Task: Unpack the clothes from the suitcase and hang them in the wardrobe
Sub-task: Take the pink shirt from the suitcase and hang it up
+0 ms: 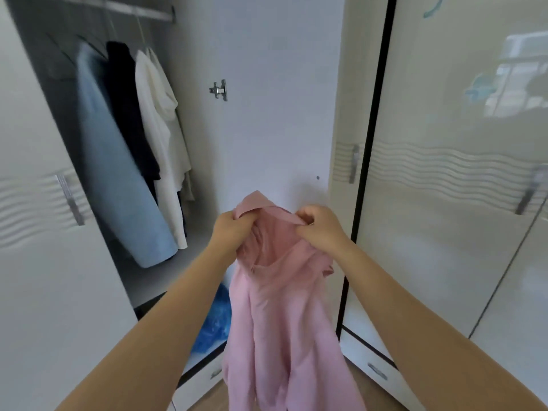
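Shirt (284, 307) hanging, collar gripped between left hand (229, 229), right hand (321, 229).

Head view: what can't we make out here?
- Suitcase: not in the head view at all.
- Pink shirt: hem cut off by the bottom edge; no hanger visible, folds and both hands, left hand and right hand, cover the collar.
- Hangers on the rail: blurred.
- Blue bag: partly behind the shirt.
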A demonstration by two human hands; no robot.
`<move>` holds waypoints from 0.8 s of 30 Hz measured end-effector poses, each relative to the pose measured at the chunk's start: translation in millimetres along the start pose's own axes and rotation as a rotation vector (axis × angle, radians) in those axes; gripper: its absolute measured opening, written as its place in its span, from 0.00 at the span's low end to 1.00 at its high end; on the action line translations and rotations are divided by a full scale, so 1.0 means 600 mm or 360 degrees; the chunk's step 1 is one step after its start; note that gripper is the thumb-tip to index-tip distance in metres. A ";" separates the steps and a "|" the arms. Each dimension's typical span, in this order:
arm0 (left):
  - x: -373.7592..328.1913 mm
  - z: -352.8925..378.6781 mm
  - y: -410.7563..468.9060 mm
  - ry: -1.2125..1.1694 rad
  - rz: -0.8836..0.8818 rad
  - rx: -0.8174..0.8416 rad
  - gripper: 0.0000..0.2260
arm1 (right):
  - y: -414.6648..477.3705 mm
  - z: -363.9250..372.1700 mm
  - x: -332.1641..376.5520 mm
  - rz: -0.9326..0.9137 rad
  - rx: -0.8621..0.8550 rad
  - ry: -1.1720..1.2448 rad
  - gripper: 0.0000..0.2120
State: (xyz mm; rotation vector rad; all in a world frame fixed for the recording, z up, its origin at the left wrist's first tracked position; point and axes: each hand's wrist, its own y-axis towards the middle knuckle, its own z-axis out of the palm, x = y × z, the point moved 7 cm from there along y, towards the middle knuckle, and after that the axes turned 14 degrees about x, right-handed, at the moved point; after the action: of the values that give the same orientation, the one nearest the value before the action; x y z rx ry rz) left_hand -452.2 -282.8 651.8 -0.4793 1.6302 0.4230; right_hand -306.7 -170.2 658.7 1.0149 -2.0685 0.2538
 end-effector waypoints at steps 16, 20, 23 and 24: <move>-0.024 -0.204 0.097 -0.0158 0.0075 -0.0390 0.06 | 0.188 0.115 0.153 -0.0418 0.0059 -0.0287 0.05; -0.051 -0.249 0.128 -0.0201 0.0160 -0.0407 0.07 | 0.266 0.130 0.187 -0.0515 0.0130 -0.0329 0.04; -0.082 -0.274 0.151 -0.0191 0.0276 -0.0363 0.05 | 0.334 0.145 0.213 -0.0587 0.0225 -0.0339 0.05; -0.094 -0.288 0.163 -0.0161 0.0298 -0.0384 0.06 | 0.363 0.149 0.229 -0.0628 0.0250 -0.0344 0.05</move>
State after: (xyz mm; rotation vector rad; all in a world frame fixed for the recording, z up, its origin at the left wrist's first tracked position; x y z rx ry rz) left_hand -644.7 -289.2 726.7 -0.4782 1.5387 0.7780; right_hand -567.6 -149.2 734.8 1.5783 -2.0045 0.1065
